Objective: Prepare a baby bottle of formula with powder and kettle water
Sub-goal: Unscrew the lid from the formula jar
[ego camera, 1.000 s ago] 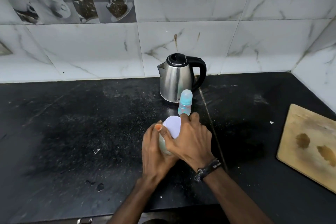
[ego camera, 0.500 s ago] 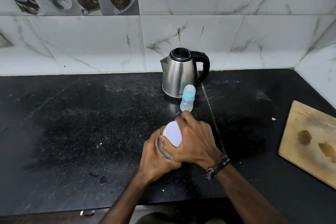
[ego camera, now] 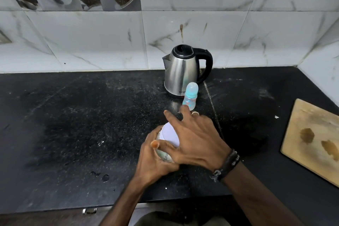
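A small formula container with a white lid (ego camera: 167, 133) stands on the black counter (ego camera: 73, 124), near its front. My left hand (ego camera: 152, 163) grips the container's body from the left. My right hand (ego camera: 198, 139) lies over the right side of the lid with its fingers spread straight and its thumb against the lid's lower edge. Just behind my fingertips stands a light blue baby bottle (ego camera: 190, 95) with its cap on. The steel kettle (ego camera: 180, 73) with a black handle and shut lid stands behind the bottle by the wall.
A wooden cutting board (ego camera: 311, 137) lies at the right edge of the counter. White powder specks and a few dark drops are scattered on the counter. Tiled walls close off the back and right. A drawer handle (ego camera: 89, 210) shows under the front edge.
My right hand's fingers have gone from curled around the lid to spread straight over it. My left hand keeps its grip on the container. The camera has tilted down slightly.
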Demonstrator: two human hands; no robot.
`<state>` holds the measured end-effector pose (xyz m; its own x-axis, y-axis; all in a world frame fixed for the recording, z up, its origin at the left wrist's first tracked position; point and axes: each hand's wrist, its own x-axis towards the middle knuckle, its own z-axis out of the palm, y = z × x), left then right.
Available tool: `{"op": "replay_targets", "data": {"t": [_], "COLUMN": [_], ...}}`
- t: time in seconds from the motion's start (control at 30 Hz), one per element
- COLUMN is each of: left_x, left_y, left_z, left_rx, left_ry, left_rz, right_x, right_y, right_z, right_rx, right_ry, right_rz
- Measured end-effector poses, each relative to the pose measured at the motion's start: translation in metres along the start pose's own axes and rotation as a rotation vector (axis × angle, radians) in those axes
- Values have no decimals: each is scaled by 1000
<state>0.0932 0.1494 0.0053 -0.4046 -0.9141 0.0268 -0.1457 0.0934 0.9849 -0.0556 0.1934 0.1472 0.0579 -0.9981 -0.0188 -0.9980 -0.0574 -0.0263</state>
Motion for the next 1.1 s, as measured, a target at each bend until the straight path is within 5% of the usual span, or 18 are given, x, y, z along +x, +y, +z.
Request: {"op": "replay_targets", "data": {"t": [0.17, 0.4, 0.5, 0.6, 0.97, 1.1], "left_x": [0, -9, -8, -8, -11, -10], "left_y": [-2, -12, -12, -5, -10, -12], "left_z": [1, -7, -7, -4, -8, -9], "left_rx": [43, 12, 21, 5, 11, 36], "left_ry": [20, 62, 33, 9, 52, 30], "left_rz": [20, 14, -10, 6, 15, 8], "right_x": [1, 1, 2, 6, 5, 3], "right_y": [-8, 0, -4, -16, -9, -13], "right_z": [2, -11, -7, -4, -9, -10], "right_rx": [-35, 239, 173, -25, 131, 141], "right_ry": [-75, -321, -129, -109, -357, -251], "right_rz": [53, -255, -68, 94, -259, -99]}}
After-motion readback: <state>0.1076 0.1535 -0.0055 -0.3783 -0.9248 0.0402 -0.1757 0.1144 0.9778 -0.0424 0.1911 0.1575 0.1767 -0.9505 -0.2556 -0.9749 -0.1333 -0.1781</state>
